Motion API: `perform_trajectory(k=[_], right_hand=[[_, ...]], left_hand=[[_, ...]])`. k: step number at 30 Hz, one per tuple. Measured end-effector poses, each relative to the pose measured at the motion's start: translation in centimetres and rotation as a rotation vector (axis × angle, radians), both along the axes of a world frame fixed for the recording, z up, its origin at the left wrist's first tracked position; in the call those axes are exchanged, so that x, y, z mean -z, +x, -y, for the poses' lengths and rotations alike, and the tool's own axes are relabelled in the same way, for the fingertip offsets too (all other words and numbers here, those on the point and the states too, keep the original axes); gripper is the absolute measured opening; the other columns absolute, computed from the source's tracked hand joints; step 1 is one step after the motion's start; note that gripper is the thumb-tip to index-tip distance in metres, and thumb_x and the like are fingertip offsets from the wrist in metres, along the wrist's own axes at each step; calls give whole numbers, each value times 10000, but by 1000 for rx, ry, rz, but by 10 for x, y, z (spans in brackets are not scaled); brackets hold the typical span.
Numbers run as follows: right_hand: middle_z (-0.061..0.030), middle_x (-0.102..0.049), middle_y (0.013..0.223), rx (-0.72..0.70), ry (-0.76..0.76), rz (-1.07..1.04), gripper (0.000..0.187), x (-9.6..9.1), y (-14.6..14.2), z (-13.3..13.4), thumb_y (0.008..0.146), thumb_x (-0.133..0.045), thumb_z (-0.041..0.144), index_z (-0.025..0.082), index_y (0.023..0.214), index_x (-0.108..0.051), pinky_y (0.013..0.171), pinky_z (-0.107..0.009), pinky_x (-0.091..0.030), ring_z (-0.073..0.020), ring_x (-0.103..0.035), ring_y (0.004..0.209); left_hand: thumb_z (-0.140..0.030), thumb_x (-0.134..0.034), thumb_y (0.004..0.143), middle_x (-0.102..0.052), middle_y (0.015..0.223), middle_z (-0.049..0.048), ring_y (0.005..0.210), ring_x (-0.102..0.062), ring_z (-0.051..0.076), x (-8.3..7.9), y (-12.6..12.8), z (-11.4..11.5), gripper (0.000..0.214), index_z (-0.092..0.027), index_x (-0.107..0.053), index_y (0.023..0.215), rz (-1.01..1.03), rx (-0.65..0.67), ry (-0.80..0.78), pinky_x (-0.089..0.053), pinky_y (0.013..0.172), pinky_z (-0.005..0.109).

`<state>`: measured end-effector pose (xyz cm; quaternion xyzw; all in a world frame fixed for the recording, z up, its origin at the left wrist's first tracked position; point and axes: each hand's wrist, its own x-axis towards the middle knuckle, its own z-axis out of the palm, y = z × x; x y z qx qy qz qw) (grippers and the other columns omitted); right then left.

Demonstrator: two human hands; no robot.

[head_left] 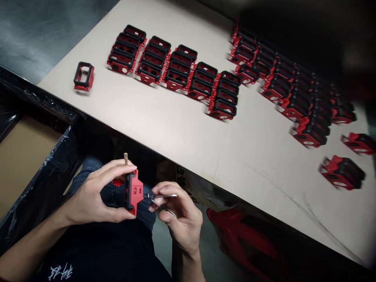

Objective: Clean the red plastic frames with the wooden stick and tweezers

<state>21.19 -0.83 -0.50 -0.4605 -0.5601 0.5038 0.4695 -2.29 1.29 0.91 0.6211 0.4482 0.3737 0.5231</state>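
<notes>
My left hand (95, 196) grips a red and black moulded frame (134, 192) above my lap, holding it on edge. A thin wooden stick (126, 158) stands up from the frame's top, pinched near my left thumb and fingers. My right hand (179, 217) holds slim metal tweezers (160, 196), whose tips reach the frame's side. Fingers hide part of the frame, and I cannot see where the stick ends inside it.
A pale work table (205, 164) runs ahead, bearing several rows of similar frames (152, 58) and one lone frame (84, 76) near its left corner. A cardboard box lined with black plastic (26, 156) sits at left. Large red pieces (235, 239) lie on the floor below the table edge.
</notes>
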Motion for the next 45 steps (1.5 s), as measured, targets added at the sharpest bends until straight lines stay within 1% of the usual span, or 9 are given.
perform_trajectory(k=[3, 6, 11, 18, 22, 27, 32, 36, 45], right_hand=[[-109, -715, 978, 21, 68, -7, 367, 4, -8, 10, 938, -705, 567, 235, 1094, -711, 489, -270, -603, -183, -697, 683], [-90, -714, 919, 26, 167, 69, 310, 4, -11, 16, 978, -668, 535, 258, 1116, -698, 546, -282, -597, -212, -718, 776], [-76, -714, 908, 21, 225, 123, 242, 3, -10, 18, 1002, -667, 468, 269, 1139, -668, 627, -318, -594, -215, -712, 786], [-66, -698, 896, 39, 226, 136, 215, 2, -13, 20, 1015, -652, 452, 269, 1128, -650, 584, -302, -542, -211, -693, 771], [-67, -693, 892, 34, 247, 163, 217, 2, -15, 20, 1026, -640, 445, 251, 1124, -644, 582, -299, -540, -206, -685, 760], [-56, -697, 917, 3, 335, 177, 148, 1, -14, 18, 1049, -626, 308, 204, 1153, -636, 605, -273, -549, -179, -679, 790], [-70, -707, 949, 8, 358, 227, 149, 0, -14, 20, 1067, -581, 280, 181, 1158, -645, 673, -294, -578, -186, -689, 830], [-66, -700, 949, 25, 348, 240, 141, 0, -16, 20, 1064, -587, 282, 180, 1139, -648, 676, -288, -577, -179, -684, 819], [-45, -703, 908, 88, 305, 175, 118, 9, -24, 23, 1042, -631, 304, 200, 1089, -661, 670, -282, -566, -171, -677, 784]], left_hand=[[-278, -935, 762, -691, 1384, 121, 1265, -685, 290, -8, 3, 0, 713, -250, -654, 1417, -71, 40, 120, -538, 1141, 367], [-252, -895, 809, -681, 1393, 154, 1230, -709, 274, -15, 6, -2, 682, -210, -625, 1434, -84, 66, 206, -551, 1117, 341], [-251, -860, 836, -695, 1359, 173, 1199, -725, 294, -19, 9, -4, 624, -180, -643, 1417, -64, 84, 225, -586, 1070, 355], [-216, -841, 837, -683, 1393, 161, 1219, -714, 302, -18, 7, -4, 595, -196, -661, 1404, 2, 98, 173, -589, 1074, 379], [-253, -819, 886, -666, 1370, 200, 1242, -699, 281, -13, 8, -3, 563, -148, -609, 1397, -6, 106, 273, -591, 1065, 349], [-224, -787, 913, -637, 1351, 214, 1242, -685, 252, -8, 8, -2, 553, -123, -541, 1398, -10, 105, 374, -592, 1054, 331], [-194, -819, 880, -636, 1359, 212, 1245, -685, 260, -6, 8, -1, 591, -119, -545, 1398, 3, 98, 380, -580, 1070, 318], [-173, -809, 881, -640, 1383, 196, 1260, -682, 257, -4, 8, 0, 603, -150, -544, 1423, 18, 88, 364, -581, 1080, 332], [-198, -840, 848, -655, 1396, 202, 1288, -677, 267, -2, 9, 2, 624, -139, -570, 1408, 24, 54, 323, -558, 1122, 357]])
